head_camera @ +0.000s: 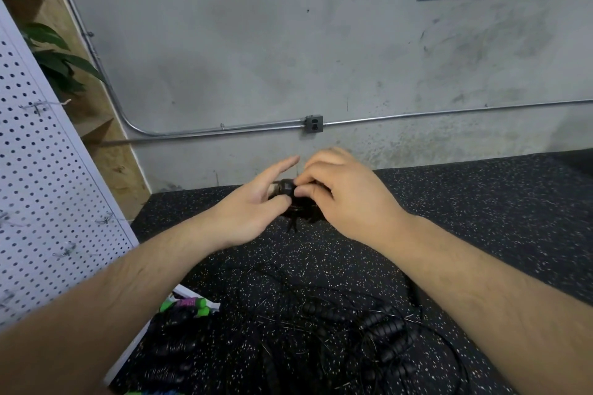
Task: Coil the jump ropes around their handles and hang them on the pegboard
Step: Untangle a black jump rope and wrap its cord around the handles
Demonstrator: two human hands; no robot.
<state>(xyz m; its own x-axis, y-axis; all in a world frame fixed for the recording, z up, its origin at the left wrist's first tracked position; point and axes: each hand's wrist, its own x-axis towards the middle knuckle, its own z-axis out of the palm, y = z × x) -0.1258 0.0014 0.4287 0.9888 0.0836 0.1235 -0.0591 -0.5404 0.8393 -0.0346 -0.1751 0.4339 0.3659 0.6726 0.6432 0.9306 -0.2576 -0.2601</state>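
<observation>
Here, the right hand's fingers curl and pinch a black coiled jump rope held between both hands. The left hand's fingers lie straight beside it, thumb touching the coil. Below, more jump ropes lie tangled on the speckled floor. The pegboard stands to the left.

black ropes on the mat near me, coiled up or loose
Loose. The black jump ropes sprawl in tangled loops over the speckled mat, cords not wound round their handles.
</observation>
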